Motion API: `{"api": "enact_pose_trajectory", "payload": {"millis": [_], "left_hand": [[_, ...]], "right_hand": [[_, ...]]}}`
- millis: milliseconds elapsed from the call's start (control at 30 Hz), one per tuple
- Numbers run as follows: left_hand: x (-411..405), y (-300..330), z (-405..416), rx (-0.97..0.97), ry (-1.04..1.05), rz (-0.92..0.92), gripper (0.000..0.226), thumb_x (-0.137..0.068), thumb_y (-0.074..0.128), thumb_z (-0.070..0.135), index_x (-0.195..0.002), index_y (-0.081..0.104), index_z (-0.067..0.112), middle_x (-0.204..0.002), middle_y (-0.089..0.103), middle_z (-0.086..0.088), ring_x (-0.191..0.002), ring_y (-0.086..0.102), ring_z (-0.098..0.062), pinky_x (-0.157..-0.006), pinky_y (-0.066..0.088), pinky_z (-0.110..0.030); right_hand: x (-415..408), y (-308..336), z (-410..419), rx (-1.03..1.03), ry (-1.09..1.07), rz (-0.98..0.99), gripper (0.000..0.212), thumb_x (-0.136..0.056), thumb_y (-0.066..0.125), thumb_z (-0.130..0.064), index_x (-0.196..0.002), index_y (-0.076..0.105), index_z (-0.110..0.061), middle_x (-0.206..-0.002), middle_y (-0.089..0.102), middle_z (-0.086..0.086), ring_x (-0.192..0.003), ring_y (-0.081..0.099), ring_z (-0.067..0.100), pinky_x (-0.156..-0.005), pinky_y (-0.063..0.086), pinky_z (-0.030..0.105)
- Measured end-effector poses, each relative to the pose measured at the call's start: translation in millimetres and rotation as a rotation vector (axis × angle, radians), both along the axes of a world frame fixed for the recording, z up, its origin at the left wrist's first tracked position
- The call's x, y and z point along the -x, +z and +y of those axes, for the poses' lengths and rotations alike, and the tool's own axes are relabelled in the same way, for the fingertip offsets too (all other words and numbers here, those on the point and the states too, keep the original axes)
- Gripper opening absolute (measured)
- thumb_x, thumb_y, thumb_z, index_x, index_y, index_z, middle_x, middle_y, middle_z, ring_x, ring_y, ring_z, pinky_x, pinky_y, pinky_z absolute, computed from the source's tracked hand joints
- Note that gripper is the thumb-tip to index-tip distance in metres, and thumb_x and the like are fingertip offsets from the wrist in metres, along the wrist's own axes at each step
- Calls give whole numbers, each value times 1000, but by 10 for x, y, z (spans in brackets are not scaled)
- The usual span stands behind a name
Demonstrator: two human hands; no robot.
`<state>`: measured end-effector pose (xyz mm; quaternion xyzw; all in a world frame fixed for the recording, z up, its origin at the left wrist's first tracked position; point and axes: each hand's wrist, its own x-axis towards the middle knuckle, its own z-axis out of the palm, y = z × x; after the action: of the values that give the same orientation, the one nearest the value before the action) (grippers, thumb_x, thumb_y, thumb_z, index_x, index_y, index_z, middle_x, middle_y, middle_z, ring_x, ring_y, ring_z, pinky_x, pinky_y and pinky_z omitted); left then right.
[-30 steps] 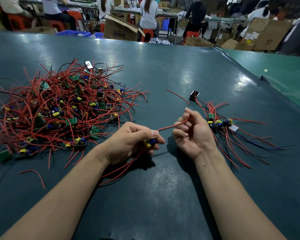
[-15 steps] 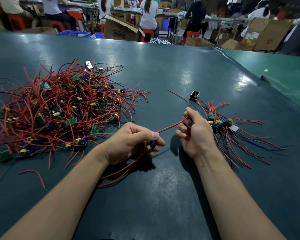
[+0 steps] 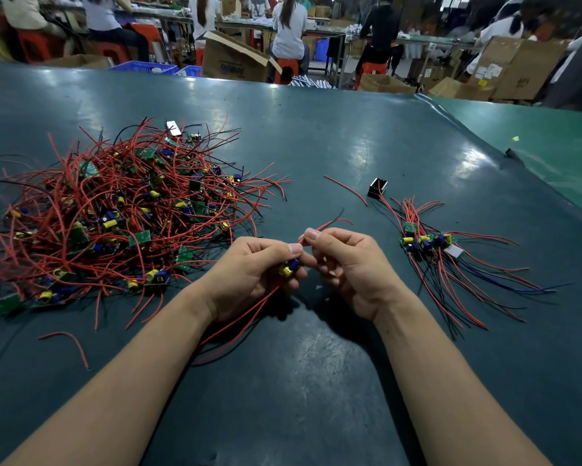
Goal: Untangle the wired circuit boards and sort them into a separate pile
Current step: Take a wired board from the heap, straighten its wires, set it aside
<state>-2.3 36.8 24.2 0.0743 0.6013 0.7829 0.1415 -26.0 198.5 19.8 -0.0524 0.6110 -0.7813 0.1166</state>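
Two hands meet mid-frame: the left hand point(image 3: 249, 274) grips a circuit board point(image 3: 290, 267), the right hand point(image 3: 346, 264) pinches its red wire point(image 3: 326, 225); tangled heap point(image 3: 114, 210) left, sorted pile point(image 3: 430, 243) right.

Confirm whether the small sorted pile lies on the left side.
No, the small sorted pile lies beside the right hand.

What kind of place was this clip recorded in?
Most likely an electronics assembly workshop. A big tangle of red-wired circuit boards lies on a wide green work table, other workers sit at benches behind, and cardboard cartons stand around them.
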Motion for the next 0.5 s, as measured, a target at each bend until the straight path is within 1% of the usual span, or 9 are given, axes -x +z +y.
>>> {"api": "enact_pose_trajectory", "payload": {"millis": [67, 133, 200, 267, 400, 500], "left_hand": [[4, 1, -12, 7, -8, -8, 24, -79, 61, 21, -73, 77, 3, -65, 67, -8, -59, 61, -11, -55, 50, -18], [-3, 1, -18, 11, -36, -8, 24, -79, 61, 21, -72, 77, 3, -64, 66, -8, -58, 60, -11, -55, 50, -19], [-13, 1, -19, 21, -65, -2, 24, -79, 61, 21, -71, 77, 4, -66, 66, -9, -60, 61, -12, -55, 50, -19], [-20, 8, -17, 29, -75, -3, 24, -78, 62, 21, -70, 77, 4, -68, 67, -10, -61, 61, -12, -55, 49, -19], [-30, 21, -1, 46, -81, -7, 24, -77, 62, 21, -70, 77, 4, -69, 68, -10, -61, 61, -11, -55, 50, -19], [-35, 25, 0, 66, -92, 4, 24, -76, 62, 22, -70, 77, 4, -67, 68, -8, -61, 62, -10, -55, 50, -19]], "right_hand": [[20, 11, 7, 31, -86, -1, 14, -82, 71, -18, -70, 71, -11, -51, 50, -4, -40, 38, 4, -35, 26, 14], [68, 24, 53, 120, -217, -48, 18, -88, 68, -12, -70, 71, -9, -52, 49, -5, -40, 36, 3, -34, 24, 13], [107, 41, 109, 217, -340, -76, 17, -90, 65, -9, -73, 69, -6, -51, 50, -6, -39, 36, 2, -34, 24, 12], [127, 37, 123, 258, -420, -63, 14, -90, 65, -8, -77, 67, -3, -51, 53, -7, -39, 37, 2, -34, 25, 13], [145, 3, 93, 248, -547, -13, 17, -89, 68, -5, -72, 68, -5, -51, 54, -3, -40, 39, 4, -35, 27, 16], [154, -13, 88, 166, -622, 83, 17, -89, 68, -6, -72, 66, -6, -48, 49, -5, -39, 37, 6, -37, 28, 18]]}}
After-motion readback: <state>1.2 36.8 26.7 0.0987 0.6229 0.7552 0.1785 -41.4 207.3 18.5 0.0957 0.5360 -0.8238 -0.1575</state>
